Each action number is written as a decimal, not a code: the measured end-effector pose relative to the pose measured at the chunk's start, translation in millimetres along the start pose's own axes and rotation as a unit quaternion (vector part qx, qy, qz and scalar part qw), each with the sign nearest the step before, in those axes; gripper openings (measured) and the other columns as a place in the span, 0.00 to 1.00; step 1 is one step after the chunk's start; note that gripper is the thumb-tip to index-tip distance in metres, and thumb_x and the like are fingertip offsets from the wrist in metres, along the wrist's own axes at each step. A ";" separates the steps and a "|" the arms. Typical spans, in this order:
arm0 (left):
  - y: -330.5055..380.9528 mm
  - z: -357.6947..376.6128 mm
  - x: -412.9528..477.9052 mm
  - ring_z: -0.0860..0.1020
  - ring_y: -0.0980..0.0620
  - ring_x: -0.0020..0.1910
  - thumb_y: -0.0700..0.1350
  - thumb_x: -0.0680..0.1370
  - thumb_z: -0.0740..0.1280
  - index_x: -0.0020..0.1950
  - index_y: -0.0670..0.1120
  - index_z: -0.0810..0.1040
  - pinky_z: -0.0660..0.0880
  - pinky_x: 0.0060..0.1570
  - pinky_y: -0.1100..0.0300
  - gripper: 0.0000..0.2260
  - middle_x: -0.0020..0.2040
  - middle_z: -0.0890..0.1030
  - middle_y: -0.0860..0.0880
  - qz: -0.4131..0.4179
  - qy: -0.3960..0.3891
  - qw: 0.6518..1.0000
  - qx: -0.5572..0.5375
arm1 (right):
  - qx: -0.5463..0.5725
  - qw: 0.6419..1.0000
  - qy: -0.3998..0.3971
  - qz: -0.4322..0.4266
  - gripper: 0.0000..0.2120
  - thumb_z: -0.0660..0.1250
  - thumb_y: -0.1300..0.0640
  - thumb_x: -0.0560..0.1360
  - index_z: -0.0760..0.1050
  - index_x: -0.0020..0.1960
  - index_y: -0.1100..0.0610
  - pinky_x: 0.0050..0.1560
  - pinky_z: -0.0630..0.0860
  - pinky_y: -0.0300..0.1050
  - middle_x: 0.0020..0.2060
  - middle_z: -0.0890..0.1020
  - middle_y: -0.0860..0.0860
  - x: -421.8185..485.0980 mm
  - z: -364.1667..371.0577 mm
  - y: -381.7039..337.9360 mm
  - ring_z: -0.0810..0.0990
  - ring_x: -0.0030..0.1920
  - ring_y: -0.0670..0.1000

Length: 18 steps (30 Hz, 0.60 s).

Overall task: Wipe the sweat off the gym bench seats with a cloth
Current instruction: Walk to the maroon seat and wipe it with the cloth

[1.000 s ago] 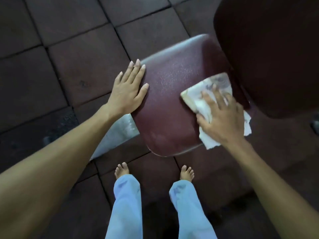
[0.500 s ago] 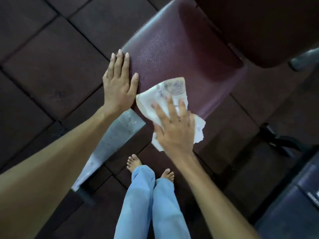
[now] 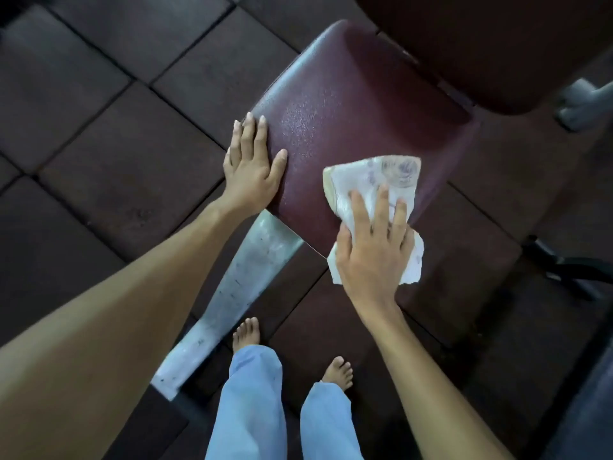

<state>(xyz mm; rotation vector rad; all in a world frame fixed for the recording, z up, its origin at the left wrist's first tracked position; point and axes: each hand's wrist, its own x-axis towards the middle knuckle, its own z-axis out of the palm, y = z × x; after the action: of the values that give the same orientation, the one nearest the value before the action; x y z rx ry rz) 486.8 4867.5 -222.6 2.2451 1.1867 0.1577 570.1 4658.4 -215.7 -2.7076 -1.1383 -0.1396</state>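
A maroon padded bench seat [image 3: 351,127] fills the middle of the head view. My left hand [image 3: 252,167] lies flat on its left edge with straight fingers. A white cloth with faint purple print [image 3: 381,180] is spread on the seat's near right part. My right hand [image 3: 374,247] presses down on the cloth with spread, nearly straight fingers, covering its near half. The cloth's lower edge hangs past the seat's near rim.
A second maroon pad [image 3: 497,44] overhangs the seat at the top right. A grey metal frame bar [image 3: 232,300] runs from under the seat toward my bare feet [image 3: 247,333]. Dark rubber floor tiles [image 3: 99,127] surround the bench. Dark equipment parts [image 3: 570,267] lie at the right.
My right hand has slid the cloth from the seat's near left corner, beside my left hand, to the right along the near edge. My left hand stays on the seat's left edge.
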 end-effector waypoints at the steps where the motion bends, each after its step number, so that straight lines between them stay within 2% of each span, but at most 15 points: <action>1: 1.9 -0.5 -0.8 0.39 0.49 0.77 0.57 0.82 0.51 0.79 0.48 0.46 0.44 0.75 0.46 0.29 0.79 0.44 0.49 0.001 0.000 1.000 0.001 | -0.001 1.000 -0.003 -0.011 0.23 0.60 0.48 0.78 0.69 0.73 0.47 0.61 0.70 0.60 0.75 0.66 0.53 -7.4 -2.1 4.9 0.67 0.73 0.61; 5: -5.9 -7.4 1.1 0.43 0.48 0.77 0.59 0.81 0.54 0.79 0.48 0.49 0.46 0.73 0.46 0.30 0.79 0.48 0.49 0.014 -0.025 1.000 0.011 | 0.018 0.998 0.000 0.066 0.23 0.59 0.45 0.77 0.70 0.71 0.45 0.61 0.71 0.59 0.75 0.66 0.52 -19.4 -2.4 15.1 0.65 0.73 0.59; 7: -17.7 -15.6 4.1 0.48 0.46 0.76 0.61 0.80 0.55 0.78 0.48 0.51 0.51 0.72 0.45 0.31 0.77 0.52 0.47 0.063 -0.020 0.997 0.049 | 0.024 0.992 0.038 0.119 0.21 0.61 0.48 0.78 0.72 0.70 0.46 0.61 0.70 0.59 0.74 0.68 0.52 -16.4 5.4 -6.5 0.67 0.73 0.60; 9: -27.8 -20.1 8.4 0.50 0.45 0.75 0.62 0.79 0.53 0.78 0.47 0.52 0.52 0.71 0.45 0.32 0.77 0.53 0.46 0.106 -0.035 0.992 0.062 | 0.004 0.989 0.075 0.127 0.19 0.61 0.50 0.78 0.74 0.69 0.48 0.60 0.70 0.58 0.72 0.72 0.52 -11.1 16.0 -41.0 0.70 0.71 0.60; 13: -44.8 -17.0 11.7 0.45 0.49 0.76 0.62 0.77 0.47 0.79 0.48 0.49 0.42 0.69 0.59 0.32 0.79 0.48 0.48 0.136 -0.058 0.988 0.035 | 0.018 0.984 0.110 0.143 0.19 0.62 0.51 0.79 0.75 0.68 0.49 0.63 0.67 0.58 0.71 0.74 0.51 17.3 30.4 -97.7 0.71 0.71 0.60; 16: -49.1 -14.3 10.0 0.44 0.55 0.75 0.62 0.77 0.46 0.79 0.49 0.50 0.37 0.67 0.68 0.32 0.79 0.48 0.49 0.156 -0.038 0.987 0.027 | 0.017 0.986 0.090 0.137 0.20 0.61 0.50 0.78 0.75 0.69 0.49 0.64 0.67 0.58 0.72 0.72 0.50 20.3 26.5 -96.9 0.70 0.71 0.59; 18: -47.2 -14.4 8.5 0.44 0.54 0.75 0.62 0.78 0.46 0.79 0.49 0.50 0.38 0.67 0.67 0.32 0.79 0.48 0.49 0.148 -0.037 0.988 0.017 | 0.015 0.992 0.067 0.105 0.20 0.61 0.50 0.78 0.75 0.68 0.49 0.62 0.67 0.57 0.71 0.73 0.49 22.7 21.4 -78.4 0.71 0.71 0.58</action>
<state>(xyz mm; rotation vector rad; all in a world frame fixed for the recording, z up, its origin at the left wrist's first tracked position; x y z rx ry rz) 452.8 4900.9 -238.1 2.4260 0.8195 0.1690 530.1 4732.4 -221.3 -2.7218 -0.8075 -0.2649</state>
